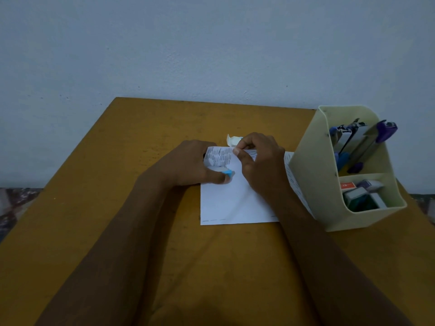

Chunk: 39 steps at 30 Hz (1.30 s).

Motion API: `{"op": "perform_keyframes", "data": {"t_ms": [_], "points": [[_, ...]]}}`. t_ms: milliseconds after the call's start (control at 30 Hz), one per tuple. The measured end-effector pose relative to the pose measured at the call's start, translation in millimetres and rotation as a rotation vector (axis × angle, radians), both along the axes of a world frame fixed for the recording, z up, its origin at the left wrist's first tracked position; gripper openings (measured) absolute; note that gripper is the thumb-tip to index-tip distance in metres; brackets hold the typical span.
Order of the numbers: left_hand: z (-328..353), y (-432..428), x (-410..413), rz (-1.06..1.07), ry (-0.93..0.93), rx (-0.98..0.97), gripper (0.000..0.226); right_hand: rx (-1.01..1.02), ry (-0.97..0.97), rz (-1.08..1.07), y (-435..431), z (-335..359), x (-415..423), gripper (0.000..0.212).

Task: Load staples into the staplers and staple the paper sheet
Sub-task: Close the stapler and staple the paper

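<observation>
The yellow counter lies under my forearms. A pale organizer of staplers stands just right of my right hand. The paper sheet lies beneath both hands, its far edge folded up. My right hand pinches that fold; my left hand grips a blue stapler against it. A small white box sits just beyond my right hand.

Just left of the cream organizer lies my white paper sheet, its printed far edge curled up, a small blue stapler at that curl, while purple staplers stand inside the organizer.
</observation>
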<state>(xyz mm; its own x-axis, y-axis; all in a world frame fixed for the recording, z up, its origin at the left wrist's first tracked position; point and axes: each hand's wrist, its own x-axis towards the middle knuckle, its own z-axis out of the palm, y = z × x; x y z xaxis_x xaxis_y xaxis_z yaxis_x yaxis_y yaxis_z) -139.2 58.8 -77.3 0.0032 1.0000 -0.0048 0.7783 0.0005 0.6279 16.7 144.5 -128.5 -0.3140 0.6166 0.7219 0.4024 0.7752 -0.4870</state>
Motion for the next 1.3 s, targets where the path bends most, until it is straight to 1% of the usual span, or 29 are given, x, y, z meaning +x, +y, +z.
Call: {"op": "perform_keyframes", "data": {"t_ms": [167,433,700,833,933,1033,1167,1300], "points": [[3,-2,0,0.018,-0.006,-0.003,0.046,-0.006,0.009,-0.004,0,1,0,0.008],[-5,1,-6,0.036,-0.009,0.024,0.037,0.022,-0.004,-0.001,1,-1,0,0.010],[-7,1,-5,0.031,0.014,0.062,0.038,0.012,0.009,0.007,2,0,1,0.009],[-6,1,-4,0.042,0.011,0.055,0.029,0.017,0.013,0.003,2,0,0,0.009],[-3,0,-3,0.044,-0.013,0.013,0.039,0.008,0.014,-0.007,1,0,0,0.009],[-1,-1,-3,0.045,-0.021,0.019,0.047,0.006,0.008,-0.014,0,1,0,0.008],[-3,0,-3,0.052,-0.043,0.036,0.045,0.007,0.003,-0.018,0,1,0,0.009],[-7,2,-6,0.049,-0.028,0.046,0.042,0.010,0.008,-0.008,0,1,0,0.009]]}}
